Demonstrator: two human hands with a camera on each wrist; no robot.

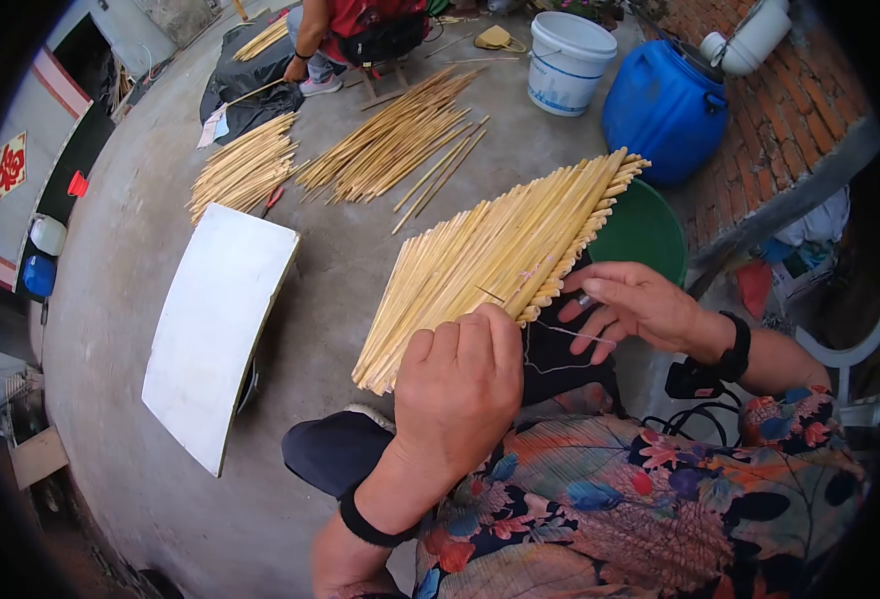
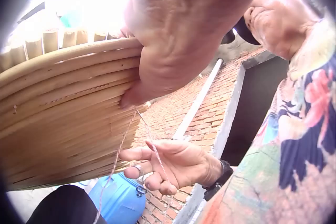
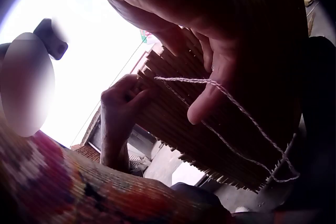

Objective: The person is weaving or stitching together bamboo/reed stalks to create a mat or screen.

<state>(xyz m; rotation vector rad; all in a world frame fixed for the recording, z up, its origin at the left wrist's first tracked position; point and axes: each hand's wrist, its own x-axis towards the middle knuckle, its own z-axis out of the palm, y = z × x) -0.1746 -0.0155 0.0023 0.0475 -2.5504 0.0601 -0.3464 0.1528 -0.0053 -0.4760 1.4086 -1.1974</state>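
Observation:
A mat of pale yellow stalks (image 1: pixel 500 250), laid side by side, slants up in front of the person. The left hand (image 1: pixel 460 369) grips its near edge, thumb on the underside in the left wrist view. Off that edge, the right hand (image 1: pixel 634 309) has its fingers spread and loosely bent, with metal bands (image 2: pixel 146 175) on them. A thin pink-white twine (image 3: pixel 231 98) comes from the mat's edge near the left thumb, crosses the right fingers and hangs in a loop. A short dark sliver (image 1: pixel 490 296) lies on the stalks by the left knuckles.
A white board (image 1: pixel 220 329) stands left of the mat. Loose stalk piles (image 1: pixel 390 135) lie ahead on the concrete, near another person (image 1: pixel 350 40). A white bucket (image 1: pixel 572 65), a blue barrel (image 1: pixel 664 110) and a green tub (image 1: pixel 644 235) are at the right, by a brick wall (image 1: pixel 789 110).

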